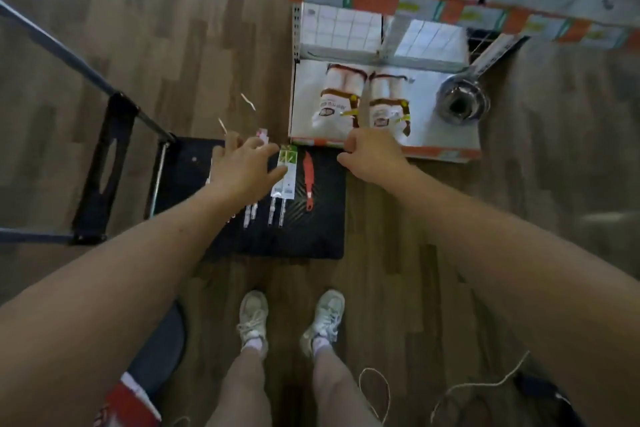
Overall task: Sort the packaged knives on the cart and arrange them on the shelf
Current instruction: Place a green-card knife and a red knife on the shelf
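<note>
A black cart platform [277, 239] lies on the floor in front of my feet. On it are a green-topped knife package [288, 177], a red knife [308, 180] to its right, and more packaged knives [250, 216] partly hidden under my left hand. My left hand [242, 166] hovers over these packages with fingers spread, the thumb touching the green-topped one. My right hand [372, 158] is curled at the front edge of the low white shelf [436, 135], gripping a slim knife [362, 104] that points out over the shelf.
Two white-and-brown bags [341, 94] and a steel pot [462, 102] sit on the low shelf. White boxes [343, 26] fill the tier above. The cart's handle frame [104, 166] stands at left. String [485, 385] lies on the wooden floor near my shoes.
</note>
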`<state>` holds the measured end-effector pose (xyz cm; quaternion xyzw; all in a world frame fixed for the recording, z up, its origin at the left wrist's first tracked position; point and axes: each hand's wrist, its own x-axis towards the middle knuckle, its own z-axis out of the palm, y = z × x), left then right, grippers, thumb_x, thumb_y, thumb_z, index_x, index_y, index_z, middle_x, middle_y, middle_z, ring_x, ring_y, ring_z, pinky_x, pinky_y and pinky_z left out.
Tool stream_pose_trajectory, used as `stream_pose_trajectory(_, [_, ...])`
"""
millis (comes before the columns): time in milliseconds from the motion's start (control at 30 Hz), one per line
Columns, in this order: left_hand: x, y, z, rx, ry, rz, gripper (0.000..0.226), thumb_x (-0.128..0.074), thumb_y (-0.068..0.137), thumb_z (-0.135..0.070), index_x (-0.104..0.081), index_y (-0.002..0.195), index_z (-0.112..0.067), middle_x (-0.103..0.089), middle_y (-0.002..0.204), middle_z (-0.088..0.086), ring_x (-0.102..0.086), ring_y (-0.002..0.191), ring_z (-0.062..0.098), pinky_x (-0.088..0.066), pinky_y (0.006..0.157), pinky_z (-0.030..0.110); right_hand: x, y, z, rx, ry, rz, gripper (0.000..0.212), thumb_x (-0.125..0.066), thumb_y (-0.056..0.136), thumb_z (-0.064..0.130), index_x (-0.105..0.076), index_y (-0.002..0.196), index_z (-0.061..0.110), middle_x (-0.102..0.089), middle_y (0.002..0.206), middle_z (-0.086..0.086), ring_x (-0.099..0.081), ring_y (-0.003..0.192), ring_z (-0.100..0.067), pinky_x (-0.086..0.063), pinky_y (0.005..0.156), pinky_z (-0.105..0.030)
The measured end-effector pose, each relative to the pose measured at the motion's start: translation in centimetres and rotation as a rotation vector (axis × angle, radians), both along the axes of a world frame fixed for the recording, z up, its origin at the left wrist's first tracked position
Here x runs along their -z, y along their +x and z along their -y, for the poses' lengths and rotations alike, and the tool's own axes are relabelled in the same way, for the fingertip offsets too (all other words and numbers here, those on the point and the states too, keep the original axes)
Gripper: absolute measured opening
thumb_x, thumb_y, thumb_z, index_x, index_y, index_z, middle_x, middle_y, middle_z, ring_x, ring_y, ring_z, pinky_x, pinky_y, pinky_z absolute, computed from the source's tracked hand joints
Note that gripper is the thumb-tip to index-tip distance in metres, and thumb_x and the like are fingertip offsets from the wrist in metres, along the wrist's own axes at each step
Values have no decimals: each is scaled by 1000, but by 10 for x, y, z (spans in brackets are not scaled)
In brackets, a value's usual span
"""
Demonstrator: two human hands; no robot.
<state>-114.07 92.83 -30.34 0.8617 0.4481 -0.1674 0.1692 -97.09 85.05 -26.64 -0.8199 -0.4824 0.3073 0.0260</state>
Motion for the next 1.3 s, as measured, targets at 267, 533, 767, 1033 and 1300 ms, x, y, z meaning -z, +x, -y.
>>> stream_pose_trajectory(267, [129,-18,-6,-43,-62,7,47,-39,95,-45,-43,136,-24,-48,139,4,-28,131,32,-34,99,45,146,-21,-1,155,-89,-31,22,-55,91,24,-64,106,11,-62,108,-7,-59,98,-24,-49,80,-34])
stream_pose_trajectory(533, [298,-4,-15,-84,-60,60,42,-40,95,-41,-47,130,-18,-57,125,8,-40,122,30,-40,89,40,316,-36,-24,223,-112,-72,28,-54,92,25,-61,114,9,-61,115,-9,-58,102,-27,-49,80,-34])
stream_pose_trajectory(767, [450,-1,2,-192,-180,42,43,-48,94,-37,-48,124,-6,-55,121,13,-53,112,32,-43,81,38,465,-47,-18,319,-90,-72,23,-55,93,26,-58,110,12,-61,107,-8,-59,97,-27,-44,72,-33])
stream_pose_trajectory(1033, [526,7,1,-214,-114,31,44,-58,89,-35,-48,118,-4,-53,118,15,-55,106,35,-43,76,38,552,-37,-25,374,-108,-31,44,-54,91,42,-47,122,11,-57,120,-9,-56,110,-30,-41,78,-37])
stream_pose_trajectory(1300, [552,19,-6,-301,-56,88,35,-62,88,-26,-50,111,-3,-56,115,15,-56,104,35,-36,72,33,585,-25,-38,499,-5,-49,23,-63,89,22,-57,109,12,-62,108,-7,-59,97,-25,-42,70,-31])
